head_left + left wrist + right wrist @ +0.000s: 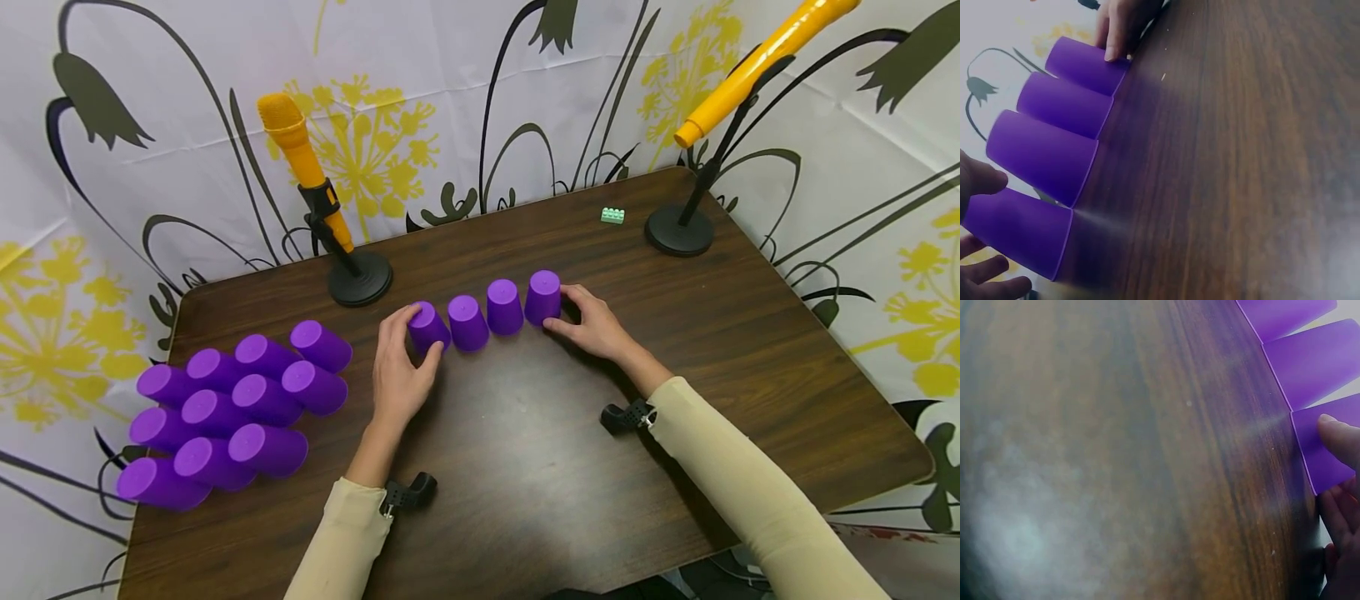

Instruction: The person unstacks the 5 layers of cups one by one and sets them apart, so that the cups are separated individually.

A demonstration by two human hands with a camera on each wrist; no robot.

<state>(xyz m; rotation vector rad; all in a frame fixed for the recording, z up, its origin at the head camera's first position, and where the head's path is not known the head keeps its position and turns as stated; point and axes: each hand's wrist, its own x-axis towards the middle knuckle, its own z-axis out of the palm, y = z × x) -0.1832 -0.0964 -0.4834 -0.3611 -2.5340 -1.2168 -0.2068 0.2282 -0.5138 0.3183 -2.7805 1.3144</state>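
Note:
Several purple cups stand upside down in a row at mid-table, rims touching or nearly so. Around the leftmost cup (429, 327) is my left hand (401, 371), thumb on the near side and fingers on its left. My right hand (596, 325) grips the rightmost cup (543, 296) the same way, from its right side. In the left wrist view, the left thumb (985, 178) lies against the cup (1019, 228), with the fingers on its other side. The right wrist view shows the right thumb (1338, 439) pressed on its cup (1317, 453).
More upside-down purple cups (213, 412) stand in rows on the left of the wooden table (510, 467). Behind the row is a yellow microphone (300, 158) on a black stand (362, 277). Another yellow microphone (757, 71) stands at the back right, near a small green brick (612, 216).

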